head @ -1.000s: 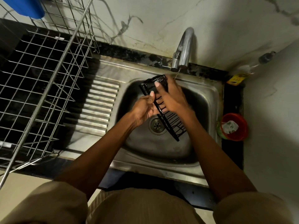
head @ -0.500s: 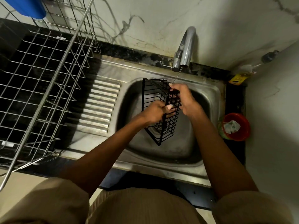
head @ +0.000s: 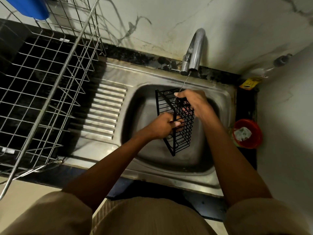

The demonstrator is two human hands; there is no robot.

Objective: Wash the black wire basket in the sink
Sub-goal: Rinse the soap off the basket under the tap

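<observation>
Head view: I see steel sink (head: 220, 177) | black wire basket (head: 183, 133) tilted over its bowl, under faucet (head: 194, 50) trickle | left hand (head: 162, 126) grips frame | right hand (head: 194, 102) grips top edge | yellow label (head: 249, 83) unreadable

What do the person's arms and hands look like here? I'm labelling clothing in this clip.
Both forearms are bare from above the elbow down. The left hand and right hand wear no gloves, and no rings, watch or bracelet can be seen. Short, loose tan sleeves cover the upper arms, in a plain fabric that matches the tan garment over the body.
</observation>
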